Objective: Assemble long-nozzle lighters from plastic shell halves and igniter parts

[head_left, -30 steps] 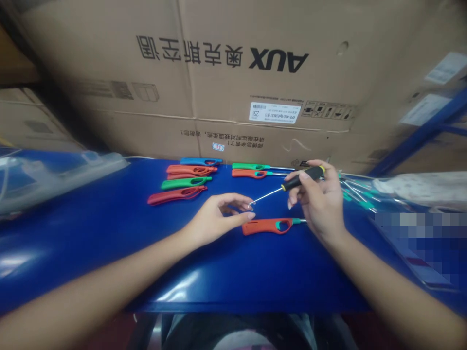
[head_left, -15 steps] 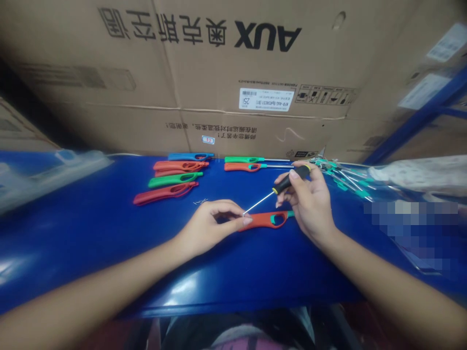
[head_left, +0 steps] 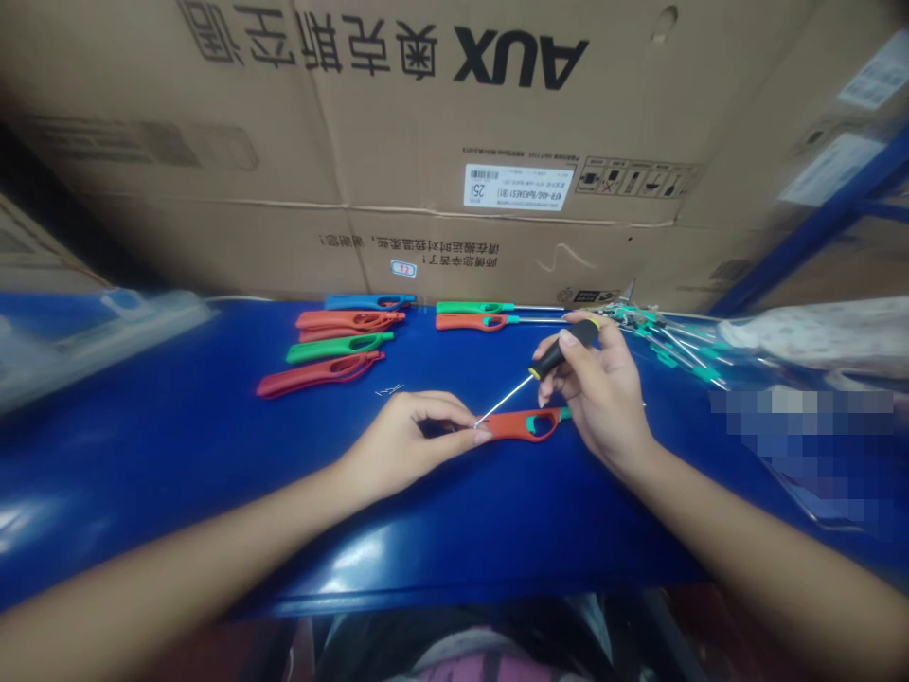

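An orange lighter body [head_left: 522, 425] with a teal trigger lies flat on the blue table [head_left: 213, 474]. My left hand [head_left: 408, 440] pinches thumb and forefinger together at its left end, on something too small to make out. My right hand [head_left: 603, 393] grips a screwdriver [head_left: 550, 361] by its black and yellow handle. The thin shaft slopes down to the left, and its tip meets the lighter's left end at my left fingertips.
Behind lie several red, green and blue lighter bodies [head_left: 333, 346] and two more [head_left: 472, 315]. A heap of metal rods with teal ends [head_left: 671, 341] lies at the right. A large cardboard box [head_left: 454, 142] walls the back. A clear plastic bag [head_left: 85, 336] sits left.
My left hand has slid right and closed its fingers at the lighter's end. The screwdriver tip has come down to meet them. The view has shifted slightly.
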Demonstrator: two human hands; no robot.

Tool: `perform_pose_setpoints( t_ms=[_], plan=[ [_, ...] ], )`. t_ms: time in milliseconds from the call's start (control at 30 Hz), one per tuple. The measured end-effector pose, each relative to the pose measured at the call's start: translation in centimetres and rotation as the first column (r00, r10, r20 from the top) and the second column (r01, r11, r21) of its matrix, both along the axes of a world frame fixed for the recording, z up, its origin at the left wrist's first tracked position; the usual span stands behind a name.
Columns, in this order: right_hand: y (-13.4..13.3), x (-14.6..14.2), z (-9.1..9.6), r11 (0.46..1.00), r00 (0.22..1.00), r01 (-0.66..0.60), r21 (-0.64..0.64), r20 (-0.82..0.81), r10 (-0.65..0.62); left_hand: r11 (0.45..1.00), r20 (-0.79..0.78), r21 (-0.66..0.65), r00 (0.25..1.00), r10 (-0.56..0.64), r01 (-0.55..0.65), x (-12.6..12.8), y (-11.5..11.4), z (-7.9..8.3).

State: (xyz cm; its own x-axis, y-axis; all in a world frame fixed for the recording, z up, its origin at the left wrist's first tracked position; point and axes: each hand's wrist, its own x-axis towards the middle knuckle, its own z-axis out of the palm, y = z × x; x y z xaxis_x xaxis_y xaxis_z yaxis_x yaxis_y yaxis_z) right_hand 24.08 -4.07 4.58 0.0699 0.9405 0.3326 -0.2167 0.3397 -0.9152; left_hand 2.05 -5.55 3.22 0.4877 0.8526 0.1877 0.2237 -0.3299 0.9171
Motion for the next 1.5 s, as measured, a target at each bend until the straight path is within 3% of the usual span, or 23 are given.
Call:
perform_pose_setpoints(
  t_ms=[433, 567, 667, 800, 1033, 1200, 1367, 1500],
  plan=[
    [-0.5, 0.1, 0.3, 0.996, 0.993, -0.047, 0.076, 0.114, 0.038, 0.999, -0.121, 0.023, 0.992, 0.038, -0.035, -0.2, -0.1, -0.3],
    [-1.2, 0.0, 0.6, 0.985, 0.976, -0.092, 0.148, 0.211, 0.059, 0.999, -0.190, 0.047, 0.982, -0.017, 0.027, -0.2, -0.3, -0.5],
    [-1.8, 0.1, 0.6, 0.962, 0.948, -0.163, 0.218, 0.306, 0.092, 0.993, -0.246, 0.048, 0.965, -0.091, 0.106, -0.3, -0.4, -0.6],
    [-2.2, 0.6, 0.3, 0.914, 0.884, -0.344, 0.216, 0.403, 0.238, 0.979, -0.288, 0.026, 0.940, -0.185, 0.200, -0.3, -0.4, -0.7],
    [-2.6, 1.2, 0.6, 0.848, 0.797, -0.500, 0.174, 0.475, 0.372, 0.971, -0.286, 0.005, 0.931, -0.228, 0.239, -0.4, -0.3, -1.0],
    [-2.9, 0.7, 0.5, 0.874, 0.851, -0.431, 0.224, 0.423, 0.311, 0.957, -0.251, 0.029, 0.929, -0.272, 0.287, -0.4, -0.3, -0.7],
    [-2.7, 0.2, 0.4, 0.926, 0.934, -0.251, 0.282, 0.323, 0.154, 0.983, -0.254, 0.097, 0.959, -0.127, 0.156, -0.4, -0.2, -0.1],
    [-2.4, -0.2, 0.3, 0.938, 0.962, -0.146, 0.316, 0.267, 0.060, 0.989, -0.236, 0.139, 0.971, -0.023, 0.058, -0.3, -0.3, 0.0]
  ],
)
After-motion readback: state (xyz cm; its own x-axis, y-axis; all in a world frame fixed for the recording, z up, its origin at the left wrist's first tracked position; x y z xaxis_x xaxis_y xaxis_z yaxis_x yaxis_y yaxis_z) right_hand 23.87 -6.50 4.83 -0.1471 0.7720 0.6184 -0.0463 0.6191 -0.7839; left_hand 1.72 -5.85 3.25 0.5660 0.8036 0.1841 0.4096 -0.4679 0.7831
